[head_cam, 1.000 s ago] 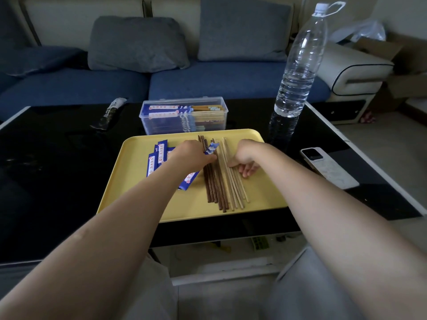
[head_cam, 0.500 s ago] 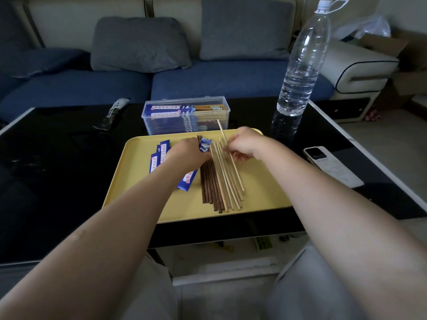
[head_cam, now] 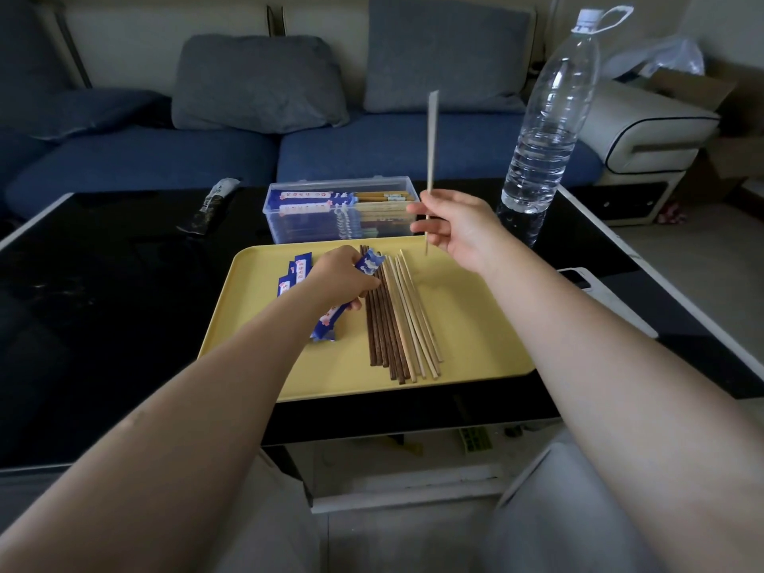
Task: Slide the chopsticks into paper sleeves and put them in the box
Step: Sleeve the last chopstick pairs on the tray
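Note:
My right hand [head_cam: 457,227] pinches a light wooden chopstick [head_cam: 431,150] and holds it nearly upright above the yellow tray [head_cam: 475,324]. My left hand [head_cam: 345,277] grips a blue paper sleeve [head_cam: 330,320] low over the tray's left half. Several dark and light chopsticks [head_cam: 397,320] lie side by side on the tray. More blue sleeves [head_cam: 291,275] lie partly hidden behind my left hand. The clear plastic box [head_cam: 339,208] stands just beyond the tray with sleeved chopsticks inside.
A tall water bottle [head_cam: 545,117] stands on the black table [head_cam: 103,303] right of the box. A white phone [head_cam: 578,279] peeks out behind my right forearm. A dark packet [head_cam: 211,204] lies at the table's far left. A blue sofa [head_cam: 372,150] runs behind.
My right hand has lifted a light chopstick off the pile and raised it upright above the tray. My left hand has kept hold of the blue sleeve.

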`<state>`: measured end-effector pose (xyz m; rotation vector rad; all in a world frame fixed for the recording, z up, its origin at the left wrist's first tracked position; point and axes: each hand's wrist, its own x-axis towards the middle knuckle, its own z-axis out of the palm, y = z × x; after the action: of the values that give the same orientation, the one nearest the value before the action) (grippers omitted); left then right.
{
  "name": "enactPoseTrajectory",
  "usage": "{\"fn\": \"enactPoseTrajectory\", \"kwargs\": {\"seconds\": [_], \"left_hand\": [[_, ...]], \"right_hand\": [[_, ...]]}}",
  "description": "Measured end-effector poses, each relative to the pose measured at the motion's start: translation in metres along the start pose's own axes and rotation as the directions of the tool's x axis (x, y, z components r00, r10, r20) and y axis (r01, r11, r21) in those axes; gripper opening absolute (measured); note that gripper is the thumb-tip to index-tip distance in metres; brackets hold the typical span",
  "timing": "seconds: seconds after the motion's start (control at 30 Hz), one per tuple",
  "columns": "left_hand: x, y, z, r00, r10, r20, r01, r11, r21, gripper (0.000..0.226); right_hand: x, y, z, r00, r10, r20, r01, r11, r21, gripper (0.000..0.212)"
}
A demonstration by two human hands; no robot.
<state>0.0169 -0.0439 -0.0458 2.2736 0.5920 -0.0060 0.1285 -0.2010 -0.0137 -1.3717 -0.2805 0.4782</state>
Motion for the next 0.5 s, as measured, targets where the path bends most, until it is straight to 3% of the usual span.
{"fn": "enactPoseTrajectory", "kwargs": {"seconds": [0.13, 0.5], "left_hand": [[-0.0011, -0.0026, -0.0009, 1.0, 0.017, 0.023, -0.017, 1.0, 0.003, 0.039], [0.002, -0.0041, 0.0011, 0.994, 0.11, 0.002, -0.11, 0.993, 0.037, 0.031]], "right_hand": [[0.0055, 0.0011, -0.0009, 0.992, 0.01, -0.123, -0.013, 1.0, -0.025, 0.017], [0.0058, 0.0079, -0.0009, 0.978, 0.033, -0.207, -0.081, 0.971, -0.227, 0.02]]}}
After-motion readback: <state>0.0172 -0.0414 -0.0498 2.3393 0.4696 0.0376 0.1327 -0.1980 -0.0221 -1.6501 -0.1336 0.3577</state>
